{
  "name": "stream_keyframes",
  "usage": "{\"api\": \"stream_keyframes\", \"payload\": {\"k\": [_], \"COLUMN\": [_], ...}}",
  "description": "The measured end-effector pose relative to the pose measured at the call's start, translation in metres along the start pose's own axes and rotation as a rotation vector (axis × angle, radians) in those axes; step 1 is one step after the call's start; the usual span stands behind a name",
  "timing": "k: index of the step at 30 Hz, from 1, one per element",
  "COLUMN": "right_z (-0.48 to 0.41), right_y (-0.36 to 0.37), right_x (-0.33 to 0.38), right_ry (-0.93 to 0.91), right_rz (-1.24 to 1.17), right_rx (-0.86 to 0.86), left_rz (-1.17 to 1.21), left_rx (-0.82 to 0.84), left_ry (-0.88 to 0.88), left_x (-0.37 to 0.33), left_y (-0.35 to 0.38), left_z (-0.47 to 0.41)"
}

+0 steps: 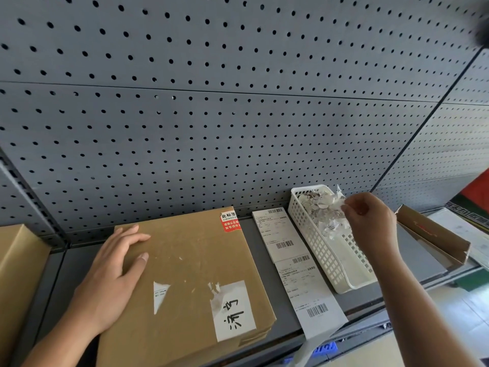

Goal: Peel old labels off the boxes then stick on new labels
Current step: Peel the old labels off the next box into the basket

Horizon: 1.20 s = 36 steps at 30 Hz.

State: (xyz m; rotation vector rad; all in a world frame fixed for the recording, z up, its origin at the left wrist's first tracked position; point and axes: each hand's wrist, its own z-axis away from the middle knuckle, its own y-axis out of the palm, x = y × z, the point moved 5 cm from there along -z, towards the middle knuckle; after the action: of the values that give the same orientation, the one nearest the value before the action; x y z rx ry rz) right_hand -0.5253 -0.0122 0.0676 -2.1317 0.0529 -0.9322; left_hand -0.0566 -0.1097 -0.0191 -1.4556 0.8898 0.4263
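Soft, even light, brightest toward the lower right, leaves only faint shadows, while wide-angle distortion bows the pegboard seams and a dark smudge blurs the upper right corner.

A grey perforated pegboard wall rose behind a grey metal shelf, its panels meeting at thin dark seams. A slotted upright stood at the left. Pale floor showed lower right, evenly lit.

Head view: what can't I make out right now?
All in the head view:
- Label strip: print too small, lower end blurred.
- Right hand: what it holds, if anything, hidden by its own fingers.
- Second box: cut off by left edge.
- Dark blur, top right: unidentifiable.
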Motion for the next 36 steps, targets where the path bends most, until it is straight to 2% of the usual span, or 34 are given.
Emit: {"api": "stream_keyframes", "payload": {"k": [4, 13, 25, 28, 36], "right_z": [-0.002, -0.006, -0.003, -0.003, -0.008], "right_y": [-0.005, 0.008, 0.021, 0.025, 0.029], "right_x": [0.001, -0.008, -0.011, -0.015, -0.025], "right_ry": [0.016, 0.012, -0.127, -0.087, 0.084], "right_rz": [-0.013, 0.049, 0.093, 0.146, 0.056], "right_rx": [-0.075, -0.065, -0.086, -0.046, 0.003], "left_rz": [-0.003, -0.001, -0.001, -0.011, 0.002], "left_rx": [-0.005, -0.011, -0.006, -0.007, -0.005], "left_ry": [0.011, 0.028, 0.021, 0.011, 0.005], "left_x": [0.0, 0.002, -0.001, 0.001, -0.001], "left_y": [0.0, 0.0, 0.0, 0.0, 0.0], "left_z": [-0.001, -0.001, 0.0, 0.0, 0.0]}}
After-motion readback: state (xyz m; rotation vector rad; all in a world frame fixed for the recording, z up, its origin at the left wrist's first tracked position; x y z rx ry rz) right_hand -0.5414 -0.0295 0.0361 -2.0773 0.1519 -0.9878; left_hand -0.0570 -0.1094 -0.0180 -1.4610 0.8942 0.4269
